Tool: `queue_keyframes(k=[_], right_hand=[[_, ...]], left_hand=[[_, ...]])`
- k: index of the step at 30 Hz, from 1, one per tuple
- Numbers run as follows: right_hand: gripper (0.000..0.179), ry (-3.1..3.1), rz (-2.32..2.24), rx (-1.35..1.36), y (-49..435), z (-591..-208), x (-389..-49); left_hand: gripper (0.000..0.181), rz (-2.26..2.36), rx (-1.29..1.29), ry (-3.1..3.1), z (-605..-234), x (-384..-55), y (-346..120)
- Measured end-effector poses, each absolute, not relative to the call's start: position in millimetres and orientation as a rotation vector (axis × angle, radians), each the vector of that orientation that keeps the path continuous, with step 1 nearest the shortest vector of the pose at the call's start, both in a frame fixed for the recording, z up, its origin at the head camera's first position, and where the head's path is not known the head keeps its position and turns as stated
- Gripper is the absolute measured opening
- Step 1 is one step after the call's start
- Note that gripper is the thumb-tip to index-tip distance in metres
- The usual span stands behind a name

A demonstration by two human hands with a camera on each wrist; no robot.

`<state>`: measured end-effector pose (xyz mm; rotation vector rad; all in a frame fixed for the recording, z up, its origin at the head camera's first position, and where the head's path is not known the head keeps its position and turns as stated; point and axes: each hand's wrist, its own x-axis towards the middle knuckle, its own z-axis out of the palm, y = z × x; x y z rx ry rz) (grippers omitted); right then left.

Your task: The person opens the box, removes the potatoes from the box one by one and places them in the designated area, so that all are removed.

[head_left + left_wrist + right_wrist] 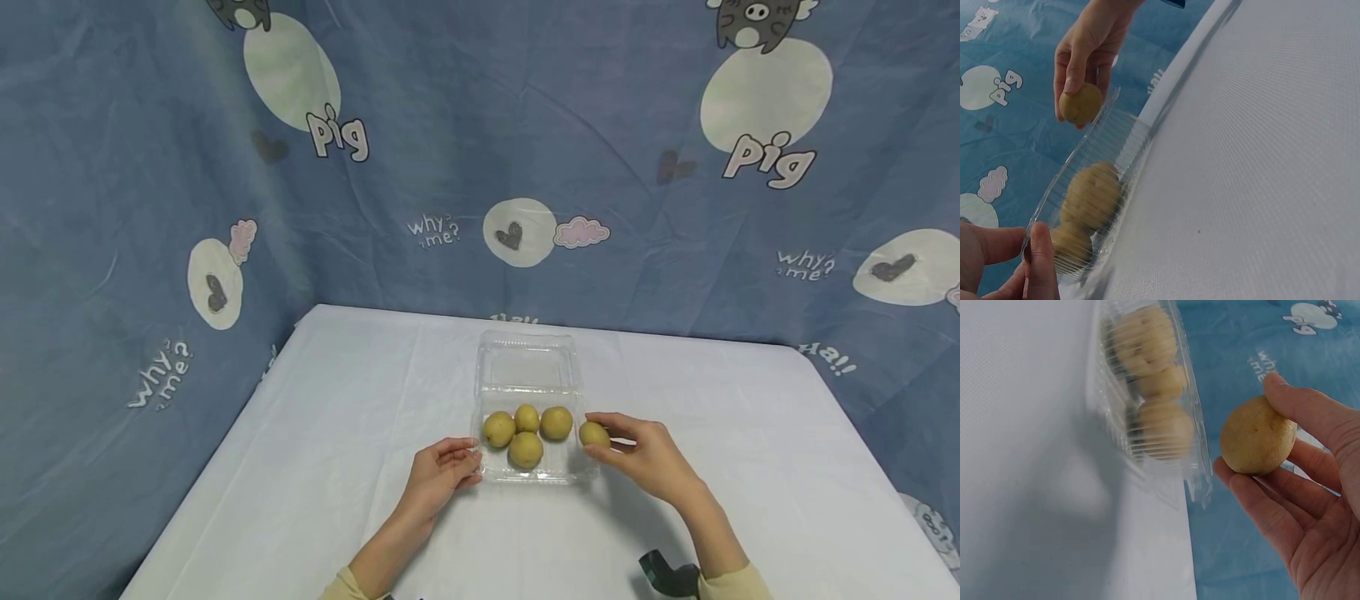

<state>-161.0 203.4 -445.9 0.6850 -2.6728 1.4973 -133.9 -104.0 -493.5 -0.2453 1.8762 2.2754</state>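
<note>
A clear plastic clamshell box (555, 478) lies on the white table with its hinged lid (528, 358) folded back, away from me. Several round yellow-brown potatoes (526, 450) sit in its base. At the box's left side, my left hand (444, 475) pinches the rim between thumb and finger, as the left wrist view shows. My right hand (648, 454) holds one potato (1259, 435) between thumb and fingertips. That potato is just beyond the box's right edge, at about rim height, apart from the others.
A white cloth (345, 400) covers the table. Blue printed fabric (420, 150) hangs behind it and along its left side. Near my right wrist a dark strap or device (667, 575) shows beside the sleeve.
</note>
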Motion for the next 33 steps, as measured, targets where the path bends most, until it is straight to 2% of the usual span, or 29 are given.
queue_keyframes(k=[33], right_hand=[[0.044, -2.697, 1.45, 0.586, 221.7, -449.7, -165.4]], left_hand=[[0.037, 2.264, -0.279, 1.887, -493.3, -133.5, -104.3]])
